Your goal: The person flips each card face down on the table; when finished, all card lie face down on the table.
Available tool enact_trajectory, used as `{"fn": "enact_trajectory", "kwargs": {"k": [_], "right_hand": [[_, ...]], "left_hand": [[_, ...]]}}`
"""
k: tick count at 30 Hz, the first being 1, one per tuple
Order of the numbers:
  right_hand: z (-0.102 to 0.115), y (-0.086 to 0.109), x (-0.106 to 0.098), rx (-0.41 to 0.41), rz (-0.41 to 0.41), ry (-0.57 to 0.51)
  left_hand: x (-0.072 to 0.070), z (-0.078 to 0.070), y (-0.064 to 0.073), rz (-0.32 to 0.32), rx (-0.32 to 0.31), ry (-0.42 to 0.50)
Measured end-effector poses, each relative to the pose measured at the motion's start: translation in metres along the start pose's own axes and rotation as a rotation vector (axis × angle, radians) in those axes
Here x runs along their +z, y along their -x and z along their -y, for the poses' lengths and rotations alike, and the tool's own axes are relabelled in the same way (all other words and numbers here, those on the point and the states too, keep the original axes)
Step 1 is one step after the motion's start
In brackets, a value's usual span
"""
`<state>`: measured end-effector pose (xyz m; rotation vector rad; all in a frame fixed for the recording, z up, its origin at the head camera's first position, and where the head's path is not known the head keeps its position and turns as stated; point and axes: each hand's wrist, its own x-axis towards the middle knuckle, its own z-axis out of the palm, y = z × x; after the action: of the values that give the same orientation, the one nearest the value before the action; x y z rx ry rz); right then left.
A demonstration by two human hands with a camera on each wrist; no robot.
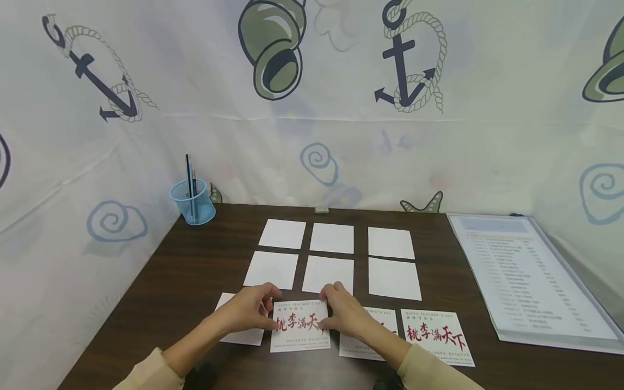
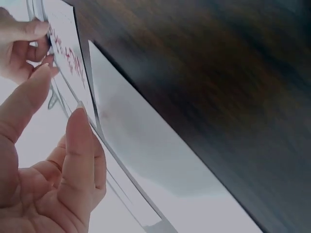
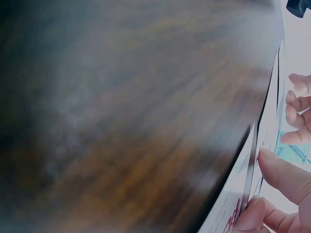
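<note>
A square white card (image 1: 299, 338) with red brush-style characters lies in the front row of the table, between the two hands. At its left edge is my left hand (image 1: 251, 309), thumb and fingers spread apart; the left wrist view shows the fingertips of this left hand (image 2: 58, 165) close by the edge. Along the right edge, my right hand (image 1: 346, 311) rests thumb and forefinger, set apart from each other. The right wrist view has the right thumb (image 3: 284, 177) on the edge. A blank white card (image 1: 244, 337) lies partly under the left hand.
Two more printed cards, one (image 1: 368, 349) partly behind the right forearm and one (image 1: 436, 336) farther right, continue the row. Several blank cards (image 1: 331, 238) form two rows behind. A blue pen cup (image 1: 197, 208) stands back left; a printed sheet board (image 1: 526, 281) lies right.
</note>
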<state>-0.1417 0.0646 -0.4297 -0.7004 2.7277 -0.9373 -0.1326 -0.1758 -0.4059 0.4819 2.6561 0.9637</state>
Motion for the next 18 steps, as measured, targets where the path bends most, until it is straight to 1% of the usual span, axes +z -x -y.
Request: {"fn": "enact_trajectory", "kwargs": {"k": [4,8,18], "right_hand": [[0.000,-0.001,0.000,-0.006,0.002,0.000],[0.000,0.000,0.000,0.002,0.007,-0.008],[0.000,0.000,0.000,0.010,0.005,-0.024]], "left_hand": [[0.006,-0.003,-0.005,-0.002,0.004,-0.042],[0.010,-0.006,-0.007,-0.009,0.001,-0.085],[0.013,-0.009,-0.011,-0.033,-0.014,-0.160]]}}
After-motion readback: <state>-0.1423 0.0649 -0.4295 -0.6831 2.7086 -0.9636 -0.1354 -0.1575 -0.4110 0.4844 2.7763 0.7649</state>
